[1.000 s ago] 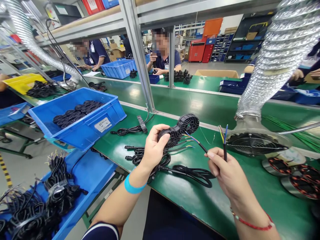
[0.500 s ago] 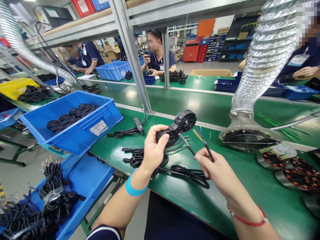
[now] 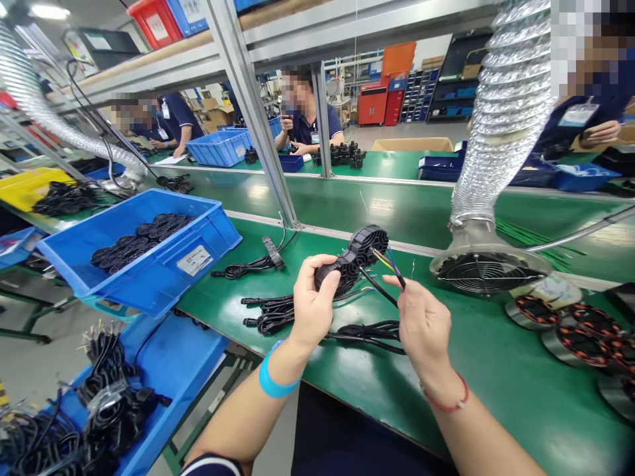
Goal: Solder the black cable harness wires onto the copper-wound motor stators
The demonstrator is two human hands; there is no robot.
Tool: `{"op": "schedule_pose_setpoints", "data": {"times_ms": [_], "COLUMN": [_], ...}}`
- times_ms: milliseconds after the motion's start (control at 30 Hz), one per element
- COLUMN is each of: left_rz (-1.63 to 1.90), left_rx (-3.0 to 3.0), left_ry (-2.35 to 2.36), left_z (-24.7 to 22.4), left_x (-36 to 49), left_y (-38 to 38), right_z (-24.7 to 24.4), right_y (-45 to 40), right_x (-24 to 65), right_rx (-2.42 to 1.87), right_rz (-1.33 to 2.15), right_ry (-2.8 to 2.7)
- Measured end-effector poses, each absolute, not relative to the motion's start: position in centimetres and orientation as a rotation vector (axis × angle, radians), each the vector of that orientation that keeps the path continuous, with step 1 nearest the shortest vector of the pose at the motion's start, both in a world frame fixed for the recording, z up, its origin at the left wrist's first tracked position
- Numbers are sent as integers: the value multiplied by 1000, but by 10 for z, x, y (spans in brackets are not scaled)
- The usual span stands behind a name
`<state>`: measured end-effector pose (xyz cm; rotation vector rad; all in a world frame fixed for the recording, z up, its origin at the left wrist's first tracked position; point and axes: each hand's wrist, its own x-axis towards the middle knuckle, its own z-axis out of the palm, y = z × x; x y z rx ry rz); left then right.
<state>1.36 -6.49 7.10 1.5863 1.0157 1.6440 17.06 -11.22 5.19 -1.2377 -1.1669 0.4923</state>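
Right hand, head view: right hand [image 3: 426,327] swung inward since the earlier frame, nearer the left hand [image 3: 315,301]; one black sheath now reaches the part.
Black looped part: black looped part [image 3: 370,238] held up over the desk [image 3: 466,377], in front of the person; left hand closed on its near end, thumb on top.
Two cables: right hand narrow, fingers pinched on the two cables [image 3: 381,288].
First cable: sheath up against the part, coloured ends out of sight; looks at least started, can't tell if fully through.
Second cable: coloured wires [image 3: 385,262] fanned out in plain view beside the far loop; can't tell if touching. Judged not fitted.
Progress: midway on this piece, I'd say; one cable apparently started, second left.
Finished-looking piece: small black disc [image 3: 272,252] tilted on the desk with coiled cable by it; maybe already joined, too small to confirm.
Loose cables: coiled cables [image 3: 270,318] on the desk under and beside the left hand, some coloured ends showing, look unfitted.
Blue bin: blue bin [image 3: 163,281] holds many black parts, no cables seen on them.
Blue tray: blue tray [image 3: 186,357] carries bundled cables [image 3: 112,396]; plenty left.
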Motion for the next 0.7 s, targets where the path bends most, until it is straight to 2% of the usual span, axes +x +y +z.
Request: {"op": "schedule_pose_setpoints", "data": {"times_ms": [200, 533, 700], "left_rz": [1818, 1946, 1943], "left_rx": [1529, 1534, 1575], "left_ry": [1033, 1020, 1047], "left_z": [70, 75, 74], "left_x": [14, 18, 18], "left_y": [-65, -71, -71], "right_z": [70, 68, 69], "right_y": [-114, -126, -127], "right_x": [169, 165, 166], "right_rx": [-1293, -1335, -1292], "right_rz": [686, 250, 235], "right_ry": [-1166, -1313, -1399]}}
